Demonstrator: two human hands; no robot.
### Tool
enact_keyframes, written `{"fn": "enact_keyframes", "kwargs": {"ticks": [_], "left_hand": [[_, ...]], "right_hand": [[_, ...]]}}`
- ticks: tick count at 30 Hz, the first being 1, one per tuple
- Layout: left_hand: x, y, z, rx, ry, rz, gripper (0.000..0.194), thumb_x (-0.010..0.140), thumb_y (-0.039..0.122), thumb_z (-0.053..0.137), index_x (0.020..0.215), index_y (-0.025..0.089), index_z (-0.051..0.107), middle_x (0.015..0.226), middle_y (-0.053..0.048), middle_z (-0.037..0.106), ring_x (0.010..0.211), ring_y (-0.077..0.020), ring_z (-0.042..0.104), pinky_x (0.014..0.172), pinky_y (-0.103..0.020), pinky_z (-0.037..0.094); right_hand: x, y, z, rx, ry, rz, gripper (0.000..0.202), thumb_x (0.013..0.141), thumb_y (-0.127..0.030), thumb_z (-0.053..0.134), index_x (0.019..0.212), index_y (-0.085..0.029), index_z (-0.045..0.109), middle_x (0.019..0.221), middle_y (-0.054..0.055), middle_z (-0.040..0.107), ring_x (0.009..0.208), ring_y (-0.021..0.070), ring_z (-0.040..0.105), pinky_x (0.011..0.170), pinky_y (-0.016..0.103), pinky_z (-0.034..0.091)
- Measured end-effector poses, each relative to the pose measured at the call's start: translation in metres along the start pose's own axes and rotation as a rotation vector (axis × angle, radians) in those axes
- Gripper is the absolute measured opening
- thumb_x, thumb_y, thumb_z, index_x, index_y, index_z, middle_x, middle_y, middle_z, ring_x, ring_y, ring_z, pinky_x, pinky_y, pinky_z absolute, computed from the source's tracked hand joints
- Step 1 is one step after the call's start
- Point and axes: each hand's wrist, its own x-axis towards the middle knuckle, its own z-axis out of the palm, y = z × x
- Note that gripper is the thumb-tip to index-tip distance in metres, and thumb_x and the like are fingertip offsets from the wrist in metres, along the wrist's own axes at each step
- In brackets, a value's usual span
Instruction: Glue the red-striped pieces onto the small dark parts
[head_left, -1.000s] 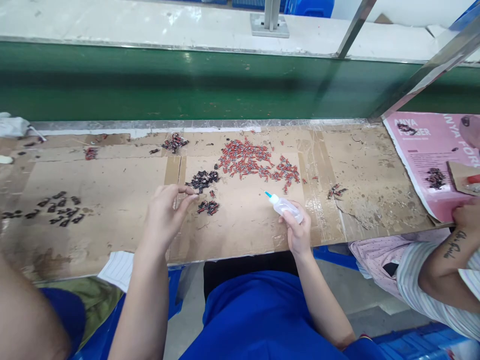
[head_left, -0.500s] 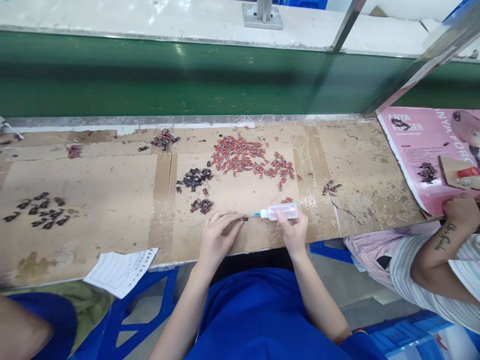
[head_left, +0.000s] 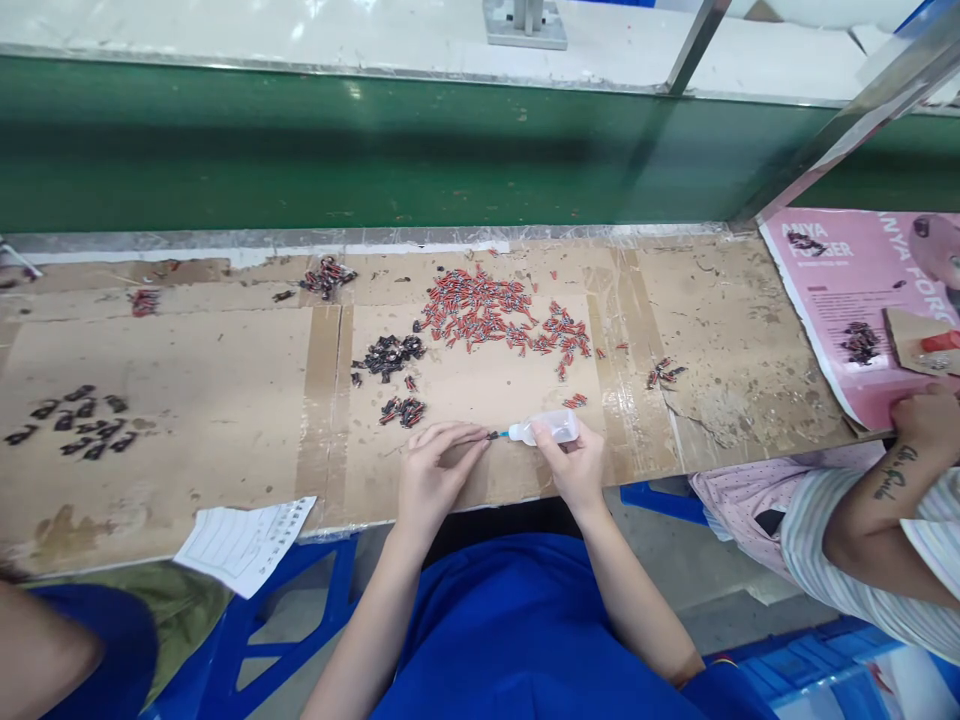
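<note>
Between the fingertips of my left hand is a small black part, mostly covered by the fingers. My right hand grips a clear squeeze bottle with a thin blue needle tip. The bottle lies nearly level, and its tip is at the small black part. Beyond my hands spreads a pile of small red parts. Left of it are a heap of black parts and a smaller cluster of black and red pieces.
Cardboard covers the bench. More black parts lie at far left, near a paper slip over the edge. A green conveyor belt runs behind. Right, another person's arm rests by a pink sheet.
My right hand has moved left with the squeeze bottle, bringing its blue tip up to the small black part. My left hand has stayed almost in place.
</note>
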Motion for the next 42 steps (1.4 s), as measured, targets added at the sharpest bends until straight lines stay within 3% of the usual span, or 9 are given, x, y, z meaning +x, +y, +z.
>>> {"fn": "enact_keyframes", "kwargs": {"ticks": [42], "left_hand": [[-0.0011, -0.0034, 0.0021, -0.021, 0.027, -0.036, 0.010, 0.080, 0.034, 0.074, 0.084, 0.025, 0.077, 0.083, -0.003, 0.078, 0.084, -0.0214, 0.071, 0.086, -0.040, 0.051]], "right_hand": [[0.0010, -0.0017, -0.0004, 0.013, 0.012, -0.019, 0.022, 0.073, -0.040, 0.072, 0.070, -0.019, 0.069, 0.067, 0.005, 0.073, 0.063, 0.0219, 0.069, 0.060, 0.032, 0.055]]}}
